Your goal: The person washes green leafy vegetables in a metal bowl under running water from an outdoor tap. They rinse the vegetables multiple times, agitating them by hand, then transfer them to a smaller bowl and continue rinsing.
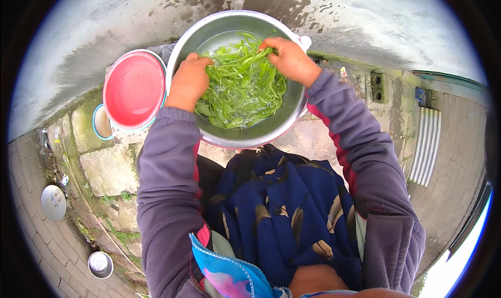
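Note:
A wide metal basin of water stands in front of me. Leafy greens with long stems float and pile up in it. At the basin's left side my left hand is closed, its fingertips curled at the edge of the greens; what they hold is mostly hidden. My right hand pinches a bunch of stems near the basin's far right rim, lifted a little above the rest.
Left of the basin sits a red plastic basin with a little water, beside a smaller blue-rimmed container. A concrete wall rises behind. Farther left are a metal bowl and a round pale lid-like disc; a corrugated sheet lies right.

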`<act>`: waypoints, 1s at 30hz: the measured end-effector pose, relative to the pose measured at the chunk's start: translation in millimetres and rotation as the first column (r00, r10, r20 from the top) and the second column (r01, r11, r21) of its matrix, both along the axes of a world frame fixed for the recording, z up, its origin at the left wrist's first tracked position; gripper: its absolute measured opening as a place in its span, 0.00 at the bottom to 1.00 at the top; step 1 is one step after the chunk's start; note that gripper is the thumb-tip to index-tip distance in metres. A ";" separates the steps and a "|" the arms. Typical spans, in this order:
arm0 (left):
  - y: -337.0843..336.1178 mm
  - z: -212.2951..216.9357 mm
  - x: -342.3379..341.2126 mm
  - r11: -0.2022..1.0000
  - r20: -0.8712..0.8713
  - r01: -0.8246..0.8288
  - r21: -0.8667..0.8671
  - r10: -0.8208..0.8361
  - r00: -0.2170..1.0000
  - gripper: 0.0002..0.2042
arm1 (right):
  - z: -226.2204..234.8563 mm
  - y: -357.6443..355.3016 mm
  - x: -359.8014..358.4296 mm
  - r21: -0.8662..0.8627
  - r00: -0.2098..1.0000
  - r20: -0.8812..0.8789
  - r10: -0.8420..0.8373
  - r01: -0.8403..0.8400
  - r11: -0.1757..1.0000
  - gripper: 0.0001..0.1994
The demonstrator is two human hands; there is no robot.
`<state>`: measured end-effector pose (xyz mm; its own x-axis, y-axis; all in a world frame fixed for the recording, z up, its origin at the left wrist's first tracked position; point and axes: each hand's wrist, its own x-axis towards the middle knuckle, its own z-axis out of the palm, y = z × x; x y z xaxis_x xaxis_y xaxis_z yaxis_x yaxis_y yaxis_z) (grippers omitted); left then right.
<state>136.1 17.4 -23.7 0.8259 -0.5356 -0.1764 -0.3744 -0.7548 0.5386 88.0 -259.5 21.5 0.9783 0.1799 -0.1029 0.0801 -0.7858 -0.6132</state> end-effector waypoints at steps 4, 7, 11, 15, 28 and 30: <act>7.9 7.2 2.0 0.958 0.106 -0.075 -0.276 0.108 0.989 0.25 | 23.6 -35.5 2.7 -0.007 0.994 -0.109 -0.004 0.003 1.000 0.18; 12.0 21.3 7.3 0.951 0.005 -0.074 -0.301 0.079 0.997 0.23 | 16.6 -25.4 -5.9 -0.258 0.990 -0.087 0.113 -0.132 0.957 0.22; 10.5 25.5 16.7 0.915 -0.022 -0.226 -0.333 0.232 0.972 0.19 | -10.7 18.2 -19.6 -0.381 0.959 0.151 0.240 -0.167 0.909 0.27; 14.9 18.6 27.0 0.806 -0.146 -0.342 -0.484 0.311 0.939 0.17 | -24.5 60.4 -37.6 -0.358 0.901 -0.105 0.421 -0.429 0.829 0.22; 24.9 30.2 28.9 0.718 -0.124 -0.394 -0.574 0.400 0.908 0.15 | 53.3 -15.1 -26.2 -0.391 0.966 0.060 0.251 -0.209 0.897 0.14; 22.7 30.1 28.5 0.715 -0.113 -0.387 -0.583 0.400 0.910 0.15 | 56.0 -14.3 -26.4 -0.367 0.977 0.044 0.208 -0.178 0.913 0.17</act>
<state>164.5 40.1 6.4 0.9851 -0.1539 0.0768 -0.1308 -0.3802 0.9156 61.6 -273.8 77.5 0.9359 0.3318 -0.1185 0.2896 -0.9159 -0.2780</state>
